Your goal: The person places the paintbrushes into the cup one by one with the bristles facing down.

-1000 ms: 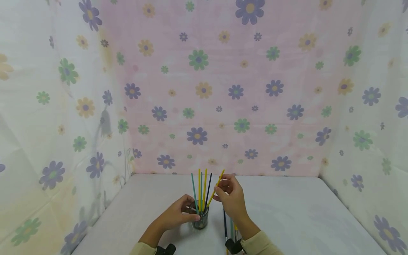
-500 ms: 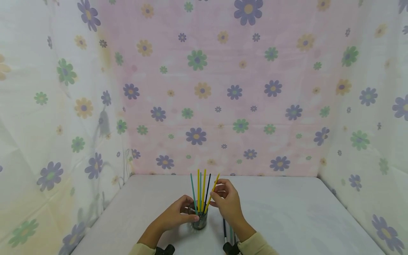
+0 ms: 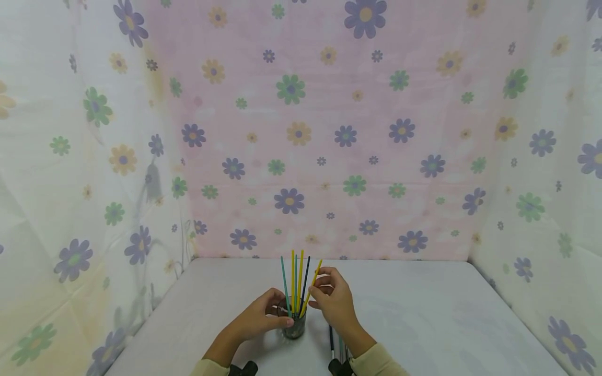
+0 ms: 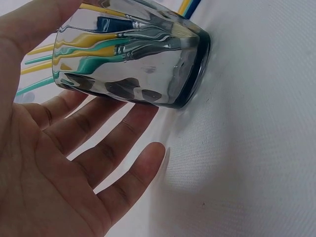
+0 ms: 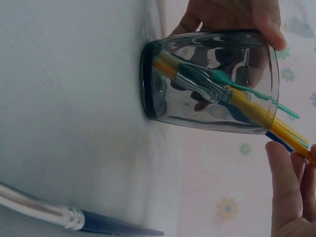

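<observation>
My left hand [image 3: 257, 316] holds a clear glass tumbler [image 3: 296, 330], thumb on the near side and fingers round the back. In the left wrist view the tumbler [image 4: 133, 54] has its base on the cloth. Several paintbrushes with yellow, teal and dark blue handles stand in it, bristles down. My right hand [image 3: 335, 302] pinches the upper handle of a yellow paintbrush [image 3: 317, 272], which leans to the right with its lower end inside the tumbler. Through the glass in the right wrist view, bristles [image 5: 164, 65] show near the base.
More paintbrushes lie on the white table [image 3: 423, 318] under my right forearm, one with a dark blue handle [image 3: 331, 339]; the sleeve partly hides them. Flowered cloth walls [image 3: 324, 120] stand at the back and both sides.
My right hand has moved left and a little down, lowering the yellow paintbrush further into the tumbler. The left hand keeps its hold on the tumbler.
</observation>
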A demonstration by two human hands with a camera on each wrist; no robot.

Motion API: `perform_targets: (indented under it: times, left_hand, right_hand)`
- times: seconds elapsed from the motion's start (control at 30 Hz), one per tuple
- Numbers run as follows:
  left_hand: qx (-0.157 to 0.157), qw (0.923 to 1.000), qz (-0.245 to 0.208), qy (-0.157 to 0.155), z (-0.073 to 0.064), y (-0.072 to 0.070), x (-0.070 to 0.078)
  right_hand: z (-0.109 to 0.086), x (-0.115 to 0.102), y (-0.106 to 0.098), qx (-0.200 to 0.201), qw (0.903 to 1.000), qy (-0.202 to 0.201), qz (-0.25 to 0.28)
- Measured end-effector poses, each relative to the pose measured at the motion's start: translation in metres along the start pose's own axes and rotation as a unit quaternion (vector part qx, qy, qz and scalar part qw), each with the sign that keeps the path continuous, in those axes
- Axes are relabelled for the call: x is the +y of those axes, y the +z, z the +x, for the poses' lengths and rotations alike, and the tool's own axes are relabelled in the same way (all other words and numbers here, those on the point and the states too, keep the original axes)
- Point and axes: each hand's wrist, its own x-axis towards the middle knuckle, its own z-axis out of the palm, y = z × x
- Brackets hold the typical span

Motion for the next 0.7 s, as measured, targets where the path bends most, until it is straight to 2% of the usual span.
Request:
perform_targets:
  times: [0.33, 0.7]
  left_hand:
    - [0.002, 1.0000, -0.003, 0.001, 0.0010, 0.0004, -0.0016]
    - [-0.001, 1.0000, -0.002, 0.001, 0.0007, -0.0004, -0.0026]
  right_hand:
    - [0.0002, 0.0037, 0.0005, 0.003, 0.9992, 0.004, -0.039]
    - [0.0028, -0.0021, -0.0041, -0.012, 0.9986, 0.017, -0.048]
